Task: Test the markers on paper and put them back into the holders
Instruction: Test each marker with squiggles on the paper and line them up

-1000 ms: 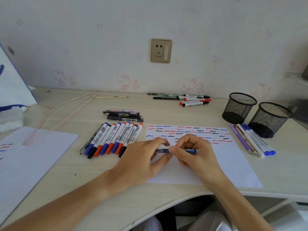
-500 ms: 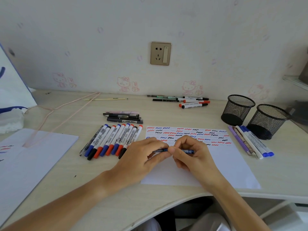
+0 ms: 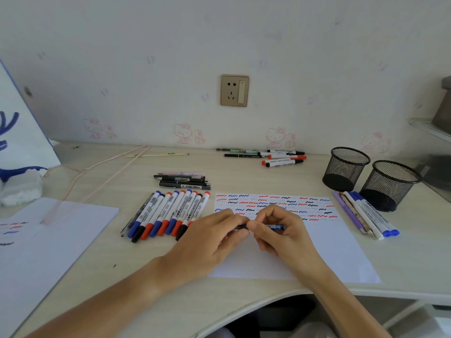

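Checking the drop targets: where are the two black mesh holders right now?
Head view, far right of the desk: two black mesh holders stand side by side, just behind the blue-capped markers, right of the scribbled paper.

Soft, even daylight (faint shadows), slight wide-angle bending at edges.

Held marker: a blue marker [image 3: 274,226] is held level over the paper, gripped at both ends.
Paper: a white sheet [image 3: 336,250] lies flat on the desk; its far part is covered with rows of red, blue and black squiggles.
Marker row: capped markers [image 3: 168,215] with blue, red and black caps are laid side by side, left of the paper.
Holders: two black mesh holders [image 3: 346,168] stand upright at the right, beyond the paper.
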